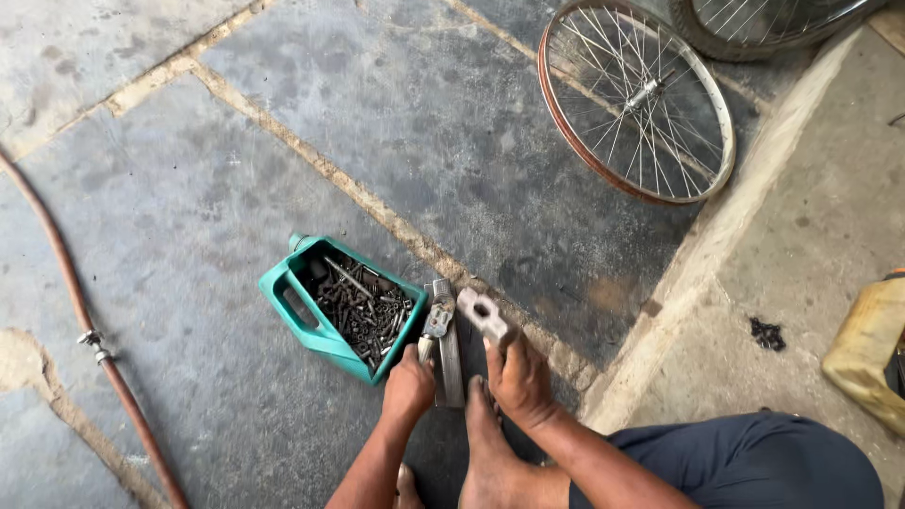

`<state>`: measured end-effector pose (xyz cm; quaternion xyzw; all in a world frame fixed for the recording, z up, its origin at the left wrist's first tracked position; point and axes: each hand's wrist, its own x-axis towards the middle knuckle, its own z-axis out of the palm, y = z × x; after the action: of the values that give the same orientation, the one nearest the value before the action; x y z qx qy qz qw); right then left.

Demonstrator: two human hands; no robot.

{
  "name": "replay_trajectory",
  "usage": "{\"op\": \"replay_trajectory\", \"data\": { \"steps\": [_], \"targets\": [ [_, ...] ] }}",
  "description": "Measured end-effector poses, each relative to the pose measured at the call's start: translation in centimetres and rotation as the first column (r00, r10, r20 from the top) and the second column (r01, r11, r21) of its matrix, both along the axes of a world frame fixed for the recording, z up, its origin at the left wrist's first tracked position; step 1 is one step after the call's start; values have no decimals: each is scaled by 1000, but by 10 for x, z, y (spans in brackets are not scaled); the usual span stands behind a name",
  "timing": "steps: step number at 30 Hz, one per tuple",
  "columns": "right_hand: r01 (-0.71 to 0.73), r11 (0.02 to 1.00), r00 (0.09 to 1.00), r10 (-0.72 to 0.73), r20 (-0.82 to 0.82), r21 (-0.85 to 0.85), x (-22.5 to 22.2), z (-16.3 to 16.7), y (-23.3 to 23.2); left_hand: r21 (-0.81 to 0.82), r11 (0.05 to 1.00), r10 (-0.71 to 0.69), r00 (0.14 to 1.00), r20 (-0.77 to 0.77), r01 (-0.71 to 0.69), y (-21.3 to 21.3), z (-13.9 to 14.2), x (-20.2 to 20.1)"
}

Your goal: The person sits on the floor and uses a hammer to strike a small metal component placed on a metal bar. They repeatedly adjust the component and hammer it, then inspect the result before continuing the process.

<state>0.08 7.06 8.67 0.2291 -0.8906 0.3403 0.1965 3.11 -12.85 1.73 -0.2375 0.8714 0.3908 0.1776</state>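
Low over stone floor (189, 236), left hand (408, 386) gripping pliers (436, 325), right hand (518, 377) gripping spanner (485, 316)

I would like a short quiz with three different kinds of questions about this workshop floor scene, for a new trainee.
1. True or false: the green cut-open container holds bolts and small metal parts.
2. Which hand holds the grey metal block with a hole? A) left hand B) right hand C) neither
3. Fill in: the bare wheel rim lies at the upper ____ of the view.

Key
1. True.
2. B: the right hand grips it; the left hand holds a metal tool.
3. Right.
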Motion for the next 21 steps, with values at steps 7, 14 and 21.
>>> {"op": "replay_trajectory", "data": {
  "steps": [7, 14, 21],
  "targets": [
    [71, 980, 781, -171, 600, 187, -4, -11, 5, 23, 1000, -8, 994, 112, 6, 4, 21, -2],
    [361, 922, 328, -269, 905, 144, -64, -23, 62, 38, 998, 44, 997, -59, -42, 2, 15, -12],
    [211, 873, 763, -428, 484, 439, -68, -11, 88, 854, 441, 72, 960, 272, -275, 15, 61, -23]
  ]
}}
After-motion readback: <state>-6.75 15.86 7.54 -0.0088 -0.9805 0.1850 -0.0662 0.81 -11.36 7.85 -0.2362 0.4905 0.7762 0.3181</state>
